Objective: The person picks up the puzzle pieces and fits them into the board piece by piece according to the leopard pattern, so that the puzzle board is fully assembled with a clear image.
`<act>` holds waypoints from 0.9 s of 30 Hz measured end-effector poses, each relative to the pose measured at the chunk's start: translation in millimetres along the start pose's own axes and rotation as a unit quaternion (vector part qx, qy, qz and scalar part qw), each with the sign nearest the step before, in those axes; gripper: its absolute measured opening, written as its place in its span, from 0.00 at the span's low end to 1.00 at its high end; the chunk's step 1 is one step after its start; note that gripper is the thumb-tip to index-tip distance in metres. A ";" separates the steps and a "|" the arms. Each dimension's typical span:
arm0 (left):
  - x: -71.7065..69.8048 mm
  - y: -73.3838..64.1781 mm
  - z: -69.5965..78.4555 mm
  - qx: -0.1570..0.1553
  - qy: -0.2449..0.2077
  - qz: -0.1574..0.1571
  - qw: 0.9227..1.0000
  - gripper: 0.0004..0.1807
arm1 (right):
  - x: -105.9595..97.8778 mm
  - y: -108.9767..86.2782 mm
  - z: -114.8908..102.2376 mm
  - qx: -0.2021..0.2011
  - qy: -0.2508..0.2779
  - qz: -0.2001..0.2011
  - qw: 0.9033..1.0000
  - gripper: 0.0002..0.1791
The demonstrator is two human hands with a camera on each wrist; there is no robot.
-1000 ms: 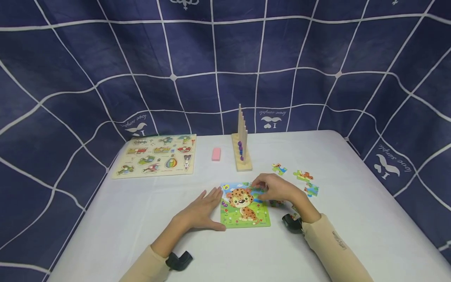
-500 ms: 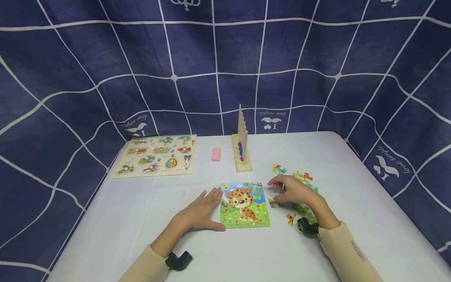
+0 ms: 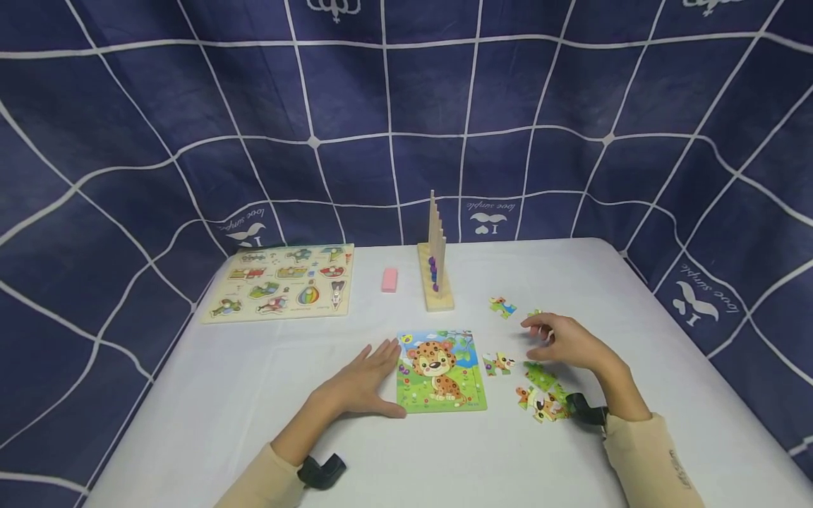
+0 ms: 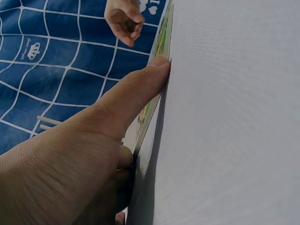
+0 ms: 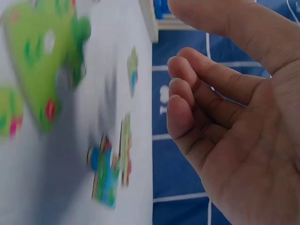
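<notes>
A jigsaw board with a cartoon leopard cub lies in front of me. My left hand rests at its left side, fingers spread along the edge and thumb at the near corner. In the left wrist view the thumb touches the rim of the board. My right hand hovers, loosely curled and holding nothing, over loose jigsaw pieces to the board's right. Beneath it the right wrist view shows a green piece and a blue-green piece. Another jigsaw piece lies right beside the board.
A wooden peg stand with purple and blue beads stands behind the board. A pink block lies left of it. At the back left is a wooden vehicle puzzle. A lone jigsaw piece lies towards the back right.
My right hand has drawn back from the board's upper right corner and moved right, over the loose pieces, uncovering some near the board. The left hand has stayed in place.
</notes>
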State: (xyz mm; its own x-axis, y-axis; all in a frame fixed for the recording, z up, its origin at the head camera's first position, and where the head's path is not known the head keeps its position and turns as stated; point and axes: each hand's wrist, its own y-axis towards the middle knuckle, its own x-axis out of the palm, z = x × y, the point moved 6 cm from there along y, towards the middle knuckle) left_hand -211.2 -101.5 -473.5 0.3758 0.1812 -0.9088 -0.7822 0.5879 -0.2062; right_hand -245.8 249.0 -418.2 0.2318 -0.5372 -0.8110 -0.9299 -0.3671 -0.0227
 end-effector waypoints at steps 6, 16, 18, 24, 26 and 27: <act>-0.2 -0.6 0.2 -0.001 -0.002 0.000 1.000 0.66 | -7.1 -7.8 23.9 0.035 0.027 0.005 0.999 0.31; -1.1 -1.5 1.2 0.000 0.004 0.002 1.000 0.66 | -4.3 -15.0 51.9 0.080 0.067 0.001 0.995 0.31; -1.0 -1.7 1.2 0.000 0.003 0.001 1.000 0.66 | -3.9 -16.6 56.1 0.088 0.061 0.002 0.994 0.31; -1.3 -1.4 1.2 0.001 -0.003 0.001 1.000 0.66 | -6.2 -23.0 66.5 0.110 0.035 0.011 0.993 0.31; -1.5 -1.2 1.1 0.002 -0.005 0.001 1.000 0.66 | -6.7 -24.8 67.9 0.114 0.030 0.011 0.993 0.31; -1.5 -1.2 0.9 0.001 -0.006 0.001 1.000 0.66 | -7.0 -25.4 68.5 0.116 0.029 0.012 0.993 0.32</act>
State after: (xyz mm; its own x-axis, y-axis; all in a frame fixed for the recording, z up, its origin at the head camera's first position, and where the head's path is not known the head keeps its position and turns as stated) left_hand -210.4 -101.7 -471.6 0.3807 0.1914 -0.9047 -0.7814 0.5897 -0.2041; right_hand -243.3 314.1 -452.0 0.2186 -0.5882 -0.7786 -0.9745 -0.1727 -0.1432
